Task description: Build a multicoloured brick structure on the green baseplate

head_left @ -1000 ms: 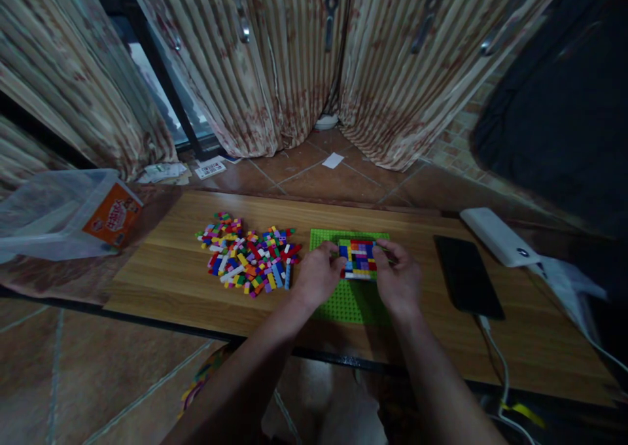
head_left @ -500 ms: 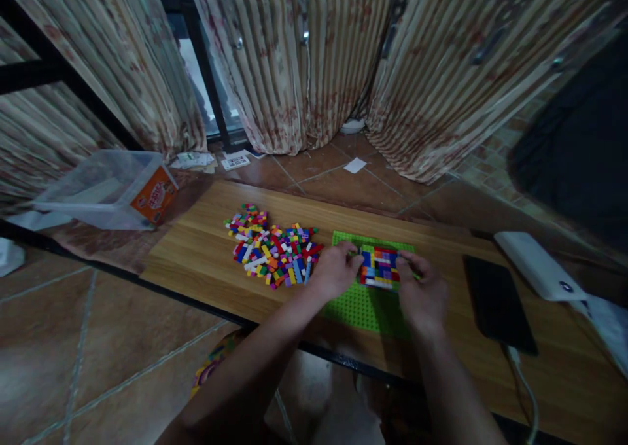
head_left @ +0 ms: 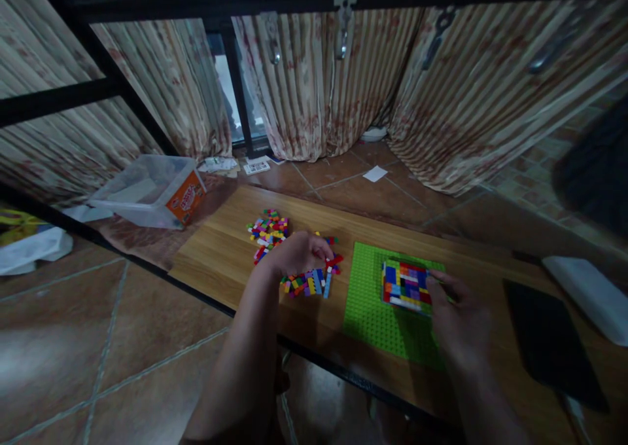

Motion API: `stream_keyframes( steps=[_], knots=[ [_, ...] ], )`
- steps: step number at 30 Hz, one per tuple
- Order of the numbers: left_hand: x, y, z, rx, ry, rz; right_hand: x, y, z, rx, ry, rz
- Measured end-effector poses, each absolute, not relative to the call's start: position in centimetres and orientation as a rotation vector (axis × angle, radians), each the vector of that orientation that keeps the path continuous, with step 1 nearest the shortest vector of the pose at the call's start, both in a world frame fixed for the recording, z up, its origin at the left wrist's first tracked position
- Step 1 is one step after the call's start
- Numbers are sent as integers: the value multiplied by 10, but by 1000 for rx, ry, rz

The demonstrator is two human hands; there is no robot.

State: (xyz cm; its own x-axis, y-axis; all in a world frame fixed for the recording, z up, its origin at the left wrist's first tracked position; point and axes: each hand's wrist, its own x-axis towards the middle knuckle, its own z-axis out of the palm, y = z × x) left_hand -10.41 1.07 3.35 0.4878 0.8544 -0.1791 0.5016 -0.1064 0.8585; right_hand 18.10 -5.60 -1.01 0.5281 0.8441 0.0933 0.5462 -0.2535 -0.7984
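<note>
From where I stand, the long wooden table with brown grain [head_left: 216, 242] crosses the room, and its dark near edge runs below both forearms. The left hand [head_left: 301, 252] is over the heap of small multicoloured plastic bricks [head_left: 307, 284], at the heap's right part. Its fingers are curled inward beside red bricks; whether they have hold of one, I cannot tell.

The right hand [head_left: 458, 311] is half open, with the fingers bent, and it is a little blurred. Its thumb and forefinger touch the right edge of the flat rectangular block built from coloured bricks [head_left: 406, 286]. I cannot tell whether they pinch it. This block is at the green studded square baseplate [head_left: 373, 327], toward its far right part; if it rests there or is slightly lifted, I cannot say.

On the baseplate, green studs show to the left and to the near side of the block. A narrow strip of wood separates heap and baseplate. To the right, another strip lies between the right hand and the black flat rectangular phone [head_left: 552, 343].
</note>
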Motion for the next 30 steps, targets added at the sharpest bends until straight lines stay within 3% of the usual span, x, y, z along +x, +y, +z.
stream_keyframes(
  steps=[9, 30],
  knots=[
    [-123, 2, 35, 1955, 1332, 275, 180, -57, -9, -1954, -1123, 436],
    [-135, 0, 36, 1943, 1755, 310, 179, -57, -6, -2047, -1176, 456]
  ],
)
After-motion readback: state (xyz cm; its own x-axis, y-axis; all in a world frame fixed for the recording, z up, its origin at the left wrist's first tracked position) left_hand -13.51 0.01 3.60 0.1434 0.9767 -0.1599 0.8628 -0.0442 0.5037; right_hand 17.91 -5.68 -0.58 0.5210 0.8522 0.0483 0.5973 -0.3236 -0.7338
